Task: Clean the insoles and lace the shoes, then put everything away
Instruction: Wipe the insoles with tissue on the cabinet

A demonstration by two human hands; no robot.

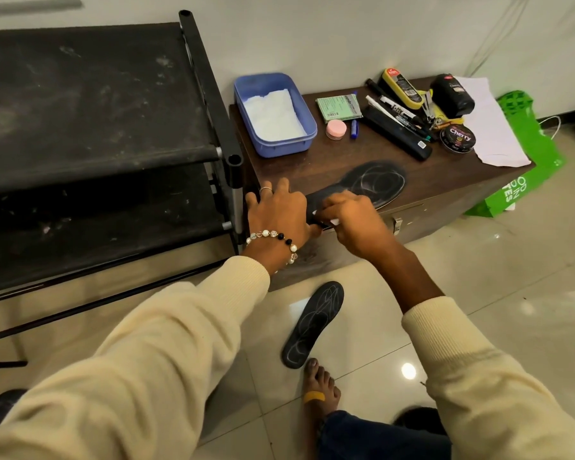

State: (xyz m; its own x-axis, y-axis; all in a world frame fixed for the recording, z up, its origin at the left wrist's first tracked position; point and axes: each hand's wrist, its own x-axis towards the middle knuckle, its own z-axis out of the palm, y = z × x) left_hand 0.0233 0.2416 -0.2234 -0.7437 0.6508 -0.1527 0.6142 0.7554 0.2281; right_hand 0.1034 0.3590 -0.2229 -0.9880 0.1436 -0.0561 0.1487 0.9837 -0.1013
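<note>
Head view, centre frame: left hand (276, 210) spread flat, pinning the insole (369, 182) on the bench (445, 190) to stop sliding; right hand (349, 224) pinching something small and white, apparently for wiping. Second insole (312, 323) waiting on the floor (478, 293), lower centre.

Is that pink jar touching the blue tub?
Apart. The head view shows a strip of dark wood between the pink jar and the blue tub.
</note>
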